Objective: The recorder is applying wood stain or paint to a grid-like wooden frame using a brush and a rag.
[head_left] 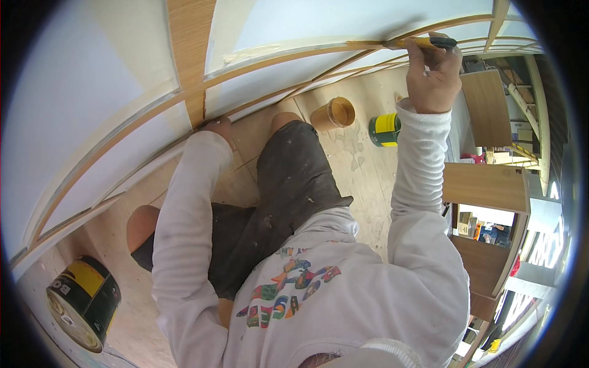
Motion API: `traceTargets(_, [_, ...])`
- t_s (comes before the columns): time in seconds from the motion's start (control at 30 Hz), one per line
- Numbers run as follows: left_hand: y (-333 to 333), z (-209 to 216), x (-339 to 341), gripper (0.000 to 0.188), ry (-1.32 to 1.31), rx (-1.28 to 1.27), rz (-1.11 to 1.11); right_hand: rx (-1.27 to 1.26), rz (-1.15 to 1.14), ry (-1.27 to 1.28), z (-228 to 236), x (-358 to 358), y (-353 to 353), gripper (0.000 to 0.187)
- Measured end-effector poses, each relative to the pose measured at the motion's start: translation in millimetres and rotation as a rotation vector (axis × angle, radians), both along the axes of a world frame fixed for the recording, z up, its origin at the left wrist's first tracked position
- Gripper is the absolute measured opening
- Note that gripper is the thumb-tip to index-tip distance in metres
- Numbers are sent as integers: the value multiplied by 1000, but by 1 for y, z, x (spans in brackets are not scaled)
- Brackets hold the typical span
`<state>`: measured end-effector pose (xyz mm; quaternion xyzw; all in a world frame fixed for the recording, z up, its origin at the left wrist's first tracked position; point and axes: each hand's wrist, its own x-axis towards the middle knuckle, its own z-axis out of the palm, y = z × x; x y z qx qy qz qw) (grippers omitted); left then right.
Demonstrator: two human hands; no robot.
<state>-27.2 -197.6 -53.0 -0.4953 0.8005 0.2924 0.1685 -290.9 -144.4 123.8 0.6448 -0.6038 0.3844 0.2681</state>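
At the upper right my right hand (433,80) is closed around a paintbrush (423,43) with a yellow and black handle. The brush tip meets a wooden strip (334,48) that runs along the white panel (282,24). Low at the panel, beside my knee, is my left hand (222,129). The sleeve and the angle hide its fingers, and I cannot tell whether it holds anything. An orange-brown plastic pot (333,114) stands on the floor between my knee and my right arm.
A small green and yellow can (384,130) stands beyond the pot, partly behind my right sleeve. At the lower left is a larger dark green and yellow tin (83,303). Wooden cabinets (485,187) stand at the right. Pale boards (362,178) form the floor.
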Motion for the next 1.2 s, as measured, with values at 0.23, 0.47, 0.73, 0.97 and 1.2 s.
traceTargets(0.23, [-1,3,4,58,19,19,15,3,1,28,2,1,-1,30])
traceTargets(0.47, [0,5,7,59,-37,44,-20,4,137,-179,-1,34,5,31])
traceTargets(0.73, [-1,-6,2,56,-13,102,-3,-43,463,-410,-2,88,6,36])
traceTargets(0.97, [2,4,8,54,45,28,-9,39,354,-507,2,34,9,31])
traceTargets(1.2, [0,-4,-6,54,9,64,-32,70,196,-273,1,69,19,32])
